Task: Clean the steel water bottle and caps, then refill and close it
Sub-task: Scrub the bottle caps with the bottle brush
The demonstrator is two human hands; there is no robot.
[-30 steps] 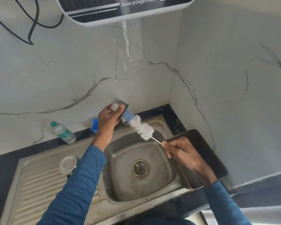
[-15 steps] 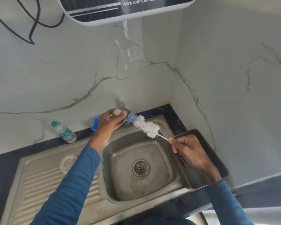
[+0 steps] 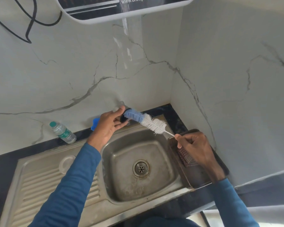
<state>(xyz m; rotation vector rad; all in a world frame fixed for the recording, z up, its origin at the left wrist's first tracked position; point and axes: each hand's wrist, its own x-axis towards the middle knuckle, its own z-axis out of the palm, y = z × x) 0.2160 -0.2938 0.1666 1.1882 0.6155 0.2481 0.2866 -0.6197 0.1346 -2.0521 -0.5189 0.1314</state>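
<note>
Steel sink (image 3: 39,185), marble walls (image 3: 56,76), black counter (image 3: 177,118)

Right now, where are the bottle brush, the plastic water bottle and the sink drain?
bottle brush (image 3: 148,123): head view, on its white bristles.
plastic water bottle (image 3: 63,133): head view, on its labelled body.
sink drain (image 3: 141,168): head view, on the strainer's centre.

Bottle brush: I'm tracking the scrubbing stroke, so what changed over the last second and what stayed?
The right hand drew the bottle brush back to the right, partly out of the dark cap, so more blue bristles show. The left hand holds the cap as before, its grip slightly shifted. Nothing was taken up or let go. The plastic bottle, sink and tray stayed put.
</note>
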